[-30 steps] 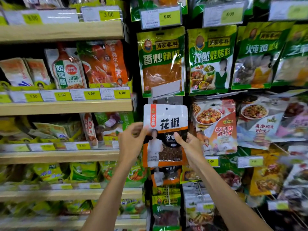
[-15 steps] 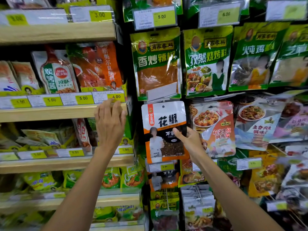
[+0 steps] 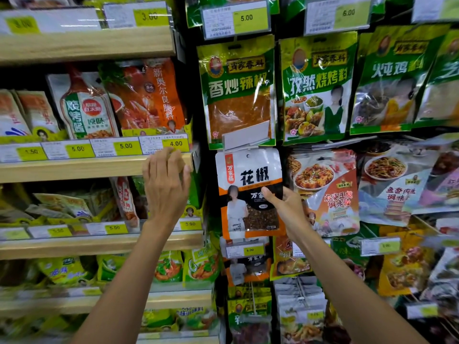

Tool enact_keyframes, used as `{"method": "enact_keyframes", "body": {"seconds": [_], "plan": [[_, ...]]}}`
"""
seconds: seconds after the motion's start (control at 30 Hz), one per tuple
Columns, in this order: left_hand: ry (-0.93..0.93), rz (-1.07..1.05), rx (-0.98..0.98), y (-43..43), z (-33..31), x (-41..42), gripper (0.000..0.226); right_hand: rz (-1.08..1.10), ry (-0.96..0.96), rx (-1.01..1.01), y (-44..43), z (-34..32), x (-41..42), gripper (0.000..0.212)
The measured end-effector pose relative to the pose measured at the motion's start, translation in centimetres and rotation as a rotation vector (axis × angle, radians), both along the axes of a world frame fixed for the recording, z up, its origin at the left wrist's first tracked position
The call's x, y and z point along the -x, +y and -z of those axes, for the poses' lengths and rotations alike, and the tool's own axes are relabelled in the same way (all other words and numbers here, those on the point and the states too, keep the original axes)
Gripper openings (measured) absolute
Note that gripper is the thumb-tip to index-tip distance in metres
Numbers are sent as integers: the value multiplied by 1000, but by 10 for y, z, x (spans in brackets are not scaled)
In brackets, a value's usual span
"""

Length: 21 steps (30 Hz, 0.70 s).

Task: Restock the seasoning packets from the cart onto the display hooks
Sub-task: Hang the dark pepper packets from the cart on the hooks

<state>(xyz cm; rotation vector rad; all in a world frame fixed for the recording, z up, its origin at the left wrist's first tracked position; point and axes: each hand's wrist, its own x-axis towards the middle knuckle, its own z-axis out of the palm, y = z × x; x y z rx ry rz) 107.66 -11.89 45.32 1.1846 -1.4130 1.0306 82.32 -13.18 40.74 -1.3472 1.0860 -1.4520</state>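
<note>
A white, black and orange peppercorn seasoning packet hangs in the middle column of the hook display, its punched hole near the top edge. My right hand grips the packet's right edge, thumb across its front. My left hand is raised empty to the left of the packet, fingers relaxed, in front of a wooden shelf edge. The hook itself is hidden behind an empty tag holder. No cart is in view.
Green seasoning packets hang above, noodle-sauce packets to the right, and more peppercorn packets below a 6.00 price tag. Wooden shelves on the left hold sauce pouches and price labels.
My left hand let go of the packet's left edge and moved left and up to the shelf edge. The packet rose slightly, held by my right hand alone.
</note>
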Motion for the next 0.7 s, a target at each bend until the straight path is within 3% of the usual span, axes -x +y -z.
{"method": "enact_keyframes", "body": {"seconds": [0.57, 0.7], "plan": [[-40, -3, -62, 12, -5, -2, 29, 148, 71, -87, -69, -14, -25, 46], [-47, -7, -84, 14, -7, -1, 31, 226, 172, -132, -81, -12, -32, 56]]}}
